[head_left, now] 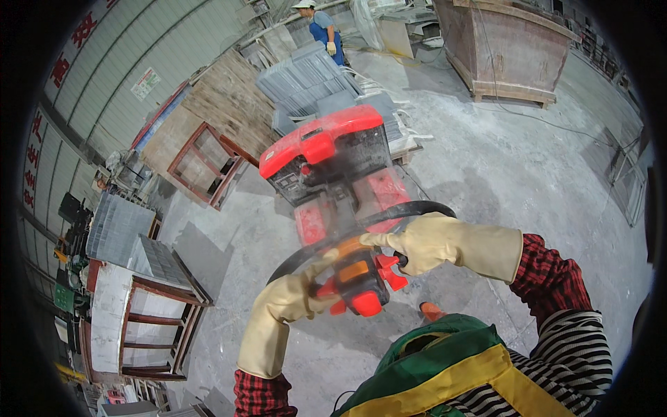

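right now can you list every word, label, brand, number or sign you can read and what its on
Wording isn't copied here, only where it stands:
Wall, upper left: large red characters, partly cut off.
Wall, far left: another row of red characters.
Wall: pale poster, print too small to read.
Red machine: small pale label, too small to read.

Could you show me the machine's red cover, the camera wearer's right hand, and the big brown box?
Red cover [318,147], head view: on its raised middle part.
Right hand [429,242], head view: on its gloved back.
Brown box [515,53], head view: on its broad side.
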`<action>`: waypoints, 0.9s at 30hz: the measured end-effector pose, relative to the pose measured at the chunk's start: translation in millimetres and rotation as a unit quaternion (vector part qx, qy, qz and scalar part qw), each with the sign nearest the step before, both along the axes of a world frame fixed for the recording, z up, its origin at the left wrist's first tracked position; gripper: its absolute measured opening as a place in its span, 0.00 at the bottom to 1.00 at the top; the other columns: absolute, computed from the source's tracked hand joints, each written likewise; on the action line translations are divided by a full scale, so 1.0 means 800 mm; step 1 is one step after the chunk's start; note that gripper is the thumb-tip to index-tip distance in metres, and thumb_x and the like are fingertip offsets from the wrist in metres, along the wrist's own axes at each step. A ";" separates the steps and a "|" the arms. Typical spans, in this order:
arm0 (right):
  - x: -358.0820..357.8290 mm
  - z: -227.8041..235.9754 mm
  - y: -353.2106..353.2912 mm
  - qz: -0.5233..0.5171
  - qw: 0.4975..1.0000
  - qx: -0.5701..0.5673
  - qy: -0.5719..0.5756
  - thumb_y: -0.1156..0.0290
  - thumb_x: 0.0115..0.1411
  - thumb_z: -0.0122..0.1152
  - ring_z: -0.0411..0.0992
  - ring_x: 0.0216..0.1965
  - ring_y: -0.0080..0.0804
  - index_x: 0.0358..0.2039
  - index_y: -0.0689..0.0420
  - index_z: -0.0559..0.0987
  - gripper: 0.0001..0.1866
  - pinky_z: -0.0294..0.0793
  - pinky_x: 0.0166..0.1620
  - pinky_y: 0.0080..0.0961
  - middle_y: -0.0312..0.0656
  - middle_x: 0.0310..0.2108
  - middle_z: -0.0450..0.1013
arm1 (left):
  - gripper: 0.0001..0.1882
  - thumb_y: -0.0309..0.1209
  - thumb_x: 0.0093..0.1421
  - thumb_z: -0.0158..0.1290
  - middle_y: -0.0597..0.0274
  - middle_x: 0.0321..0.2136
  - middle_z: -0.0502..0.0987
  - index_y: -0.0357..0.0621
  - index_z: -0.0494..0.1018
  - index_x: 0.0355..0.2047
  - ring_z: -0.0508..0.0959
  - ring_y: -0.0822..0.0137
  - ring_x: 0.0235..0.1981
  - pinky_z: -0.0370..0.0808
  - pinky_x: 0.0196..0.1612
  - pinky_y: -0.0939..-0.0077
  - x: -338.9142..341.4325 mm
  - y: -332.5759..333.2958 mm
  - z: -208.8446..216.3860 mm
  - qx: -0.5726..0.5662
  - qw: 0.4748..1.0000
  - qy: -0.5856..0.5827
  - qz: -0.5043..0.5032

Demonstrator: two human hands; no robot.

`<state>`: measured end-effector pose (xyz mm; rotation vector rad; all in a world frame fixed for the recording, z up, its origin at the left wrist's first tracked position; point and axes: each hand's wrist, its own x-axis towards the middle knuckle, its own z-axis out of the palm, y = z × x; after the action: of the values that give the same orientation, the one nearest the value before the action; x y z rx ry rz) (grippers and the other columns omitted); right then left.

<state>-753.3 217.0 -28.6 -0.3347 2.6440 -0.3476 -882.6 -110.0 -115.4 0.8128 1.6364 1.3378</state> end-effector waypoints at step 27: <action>0.021 -0.012 -0.033 -0.005 1.000 0.003 0.012 0.60 0.52 0.67 0.81 0.37 0.55 0.74 0.34 0.60 0.48 0.79 0.42 0.47 0.54 0.38 0.82 | 0.47 0.43 0.62 0.68 0.64 0.26 0.81 0.59 0.57 0.76 0.77 0.71 0.23 0.75 0.27 0.69 0.077 0.011 0.076 -0.259 0.942 0.213 -0.006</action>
<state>-736.7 190.5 -38.2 -0.3270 2.6700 -0.3417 -821.3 -101.1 -54.9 0.8149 2.1863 0.6814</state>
